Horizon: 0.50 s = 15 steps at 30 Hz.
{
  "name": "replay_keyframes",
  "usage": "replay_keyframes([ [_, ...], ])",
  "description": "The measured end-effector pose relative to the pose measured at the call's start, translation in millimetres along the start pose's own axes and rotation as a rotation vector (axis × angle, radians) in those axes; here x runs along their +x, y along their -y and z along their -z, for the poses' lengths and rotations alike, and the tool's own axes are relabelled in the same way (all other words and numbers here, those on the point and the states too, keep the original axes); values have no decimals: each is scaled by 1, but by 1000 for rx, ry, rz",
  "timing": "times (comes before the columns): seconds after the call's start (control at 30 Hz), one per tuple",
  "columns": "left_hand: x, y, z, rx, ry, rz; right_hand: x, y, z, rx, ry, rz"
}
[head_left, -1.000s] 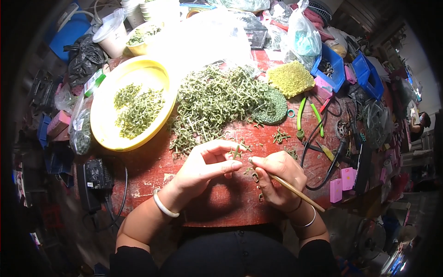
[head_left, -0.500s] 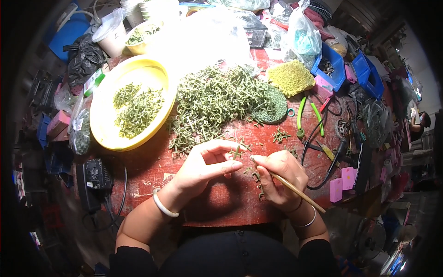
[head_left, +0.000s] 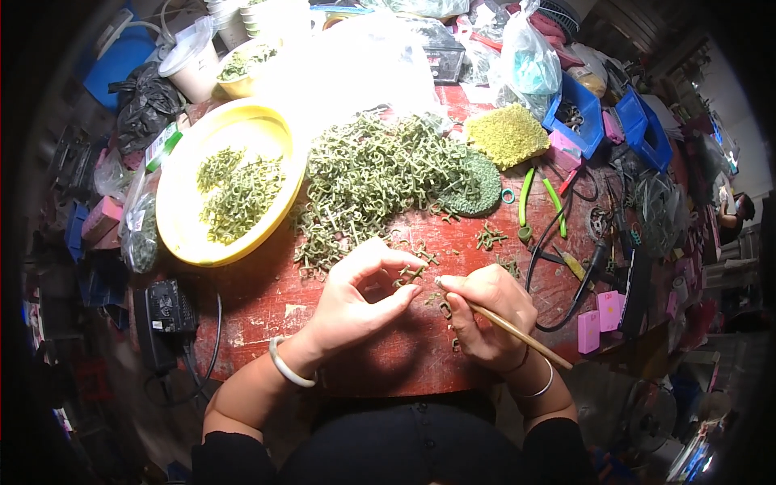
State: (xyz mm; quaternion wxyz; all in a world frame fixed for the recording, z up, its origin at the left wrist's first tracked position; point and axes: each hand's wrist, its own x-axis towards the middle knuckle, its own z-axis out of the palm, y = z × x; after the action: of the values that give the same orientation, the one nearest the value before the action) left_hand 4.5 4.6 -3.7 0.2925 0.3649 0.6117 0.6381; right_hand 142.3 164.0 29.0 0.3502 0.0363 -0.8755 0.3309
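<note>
My left hand (head_left: 356, 301) holds a small green branched piece (head_left: 408, 276) between thumb and fingertips. Just to the right, my right hand (head_left: 493, 319) is closed on a slim wooden-handled tool (head_left: 533, 343), its tip near the green piece. Beyond both hands lies a big heap of similar green pieces (head_left: 372, 170) on the red worn table (head_left: 271, 331), with a few loose ones scattered under and around my hands. More of them sit in a wide yellow basin (head_left: 170, 206) at the left.
Behind the heap are a yellow granular block (head_left: 505, 133), a green round pad (head_left: 477, 190) and blue bins (head_left: 575, 113). Green-handled pliers (head_left: 525, 198), cables and pink blocks (head_left: 588, 331) lie right. A power adapter (head_left: 166, 307) sits left; a person (head_left: 735, 210) is at far right.
My left fingers have shifted slightly, and the green piece between them has turned and lowered from upright. My right hand and its tool have barely moved.
</note>
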Motion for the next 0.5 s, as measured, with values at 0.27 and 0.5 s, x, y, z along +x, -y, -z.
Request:
replay_keyframes([
  [0.27, 2, 0, 0, 254, -65, -221, -1, 0, 1, 3, -2, 7],
  [0.5, 3, -3, -2, 307, -85, -280, 0, -1, 0, -4, -19, 17],
])
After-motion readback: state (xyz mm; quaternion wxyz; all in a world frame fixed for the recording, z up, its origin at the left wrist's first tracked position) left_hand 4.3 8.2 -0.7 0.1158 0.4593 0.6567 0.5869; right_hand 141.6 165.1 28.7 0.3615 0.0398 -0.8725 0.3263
